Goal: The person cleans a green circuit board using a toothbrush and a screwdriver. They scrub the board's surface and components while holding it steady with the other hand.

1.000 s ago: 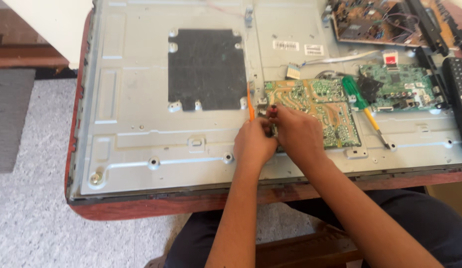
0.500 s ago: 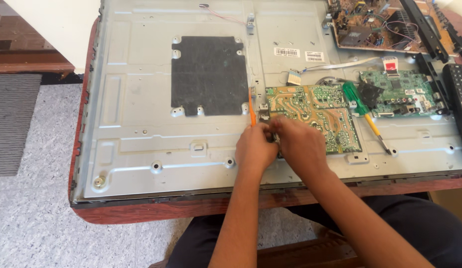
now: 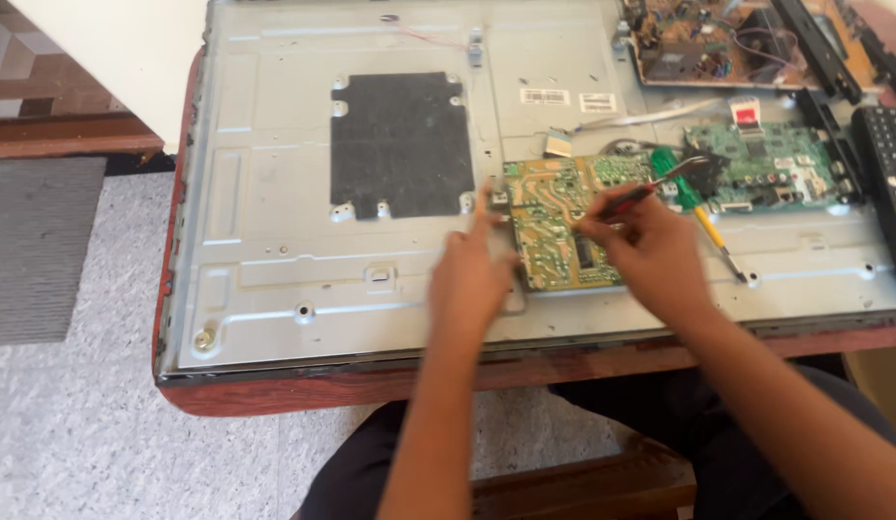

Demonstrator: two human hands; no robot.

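Note:
A yellow-green circuit board [image 3: 554, 226] is mounted on the grey metal back of a flat panel [image 3: 274, 241] lying on a red-edged table [image 3: 274, 395]. My left hand [image 3: 472, 279] is blurred at the board's left edge, one finger stretched up along it; whether it holds anything is unclear. My right hand [image 3: 655, 255] hovers over the board's right side and pinches a thin dark tool with a red end [image 3: 626, 200], which points up and right. A green-handled screwdriver [image 3: 693, 207] lies just right of that hand.
A green circuit board [image 3: 775, 164] sits to the right and a brown one [image 3: 698, 43] at the back right. A black remote [image 3: 886, 183] lies at the right edge, and a black rectangular pad [image 3: 402, 144] covers the panel's middle. A grey mat [image 3: 38, 250] lies on the floor at left.
My hands were pressed together at the board's lower left; now they are apart. The right hand has moved right and up with the thin tool. The view has shifted closer.

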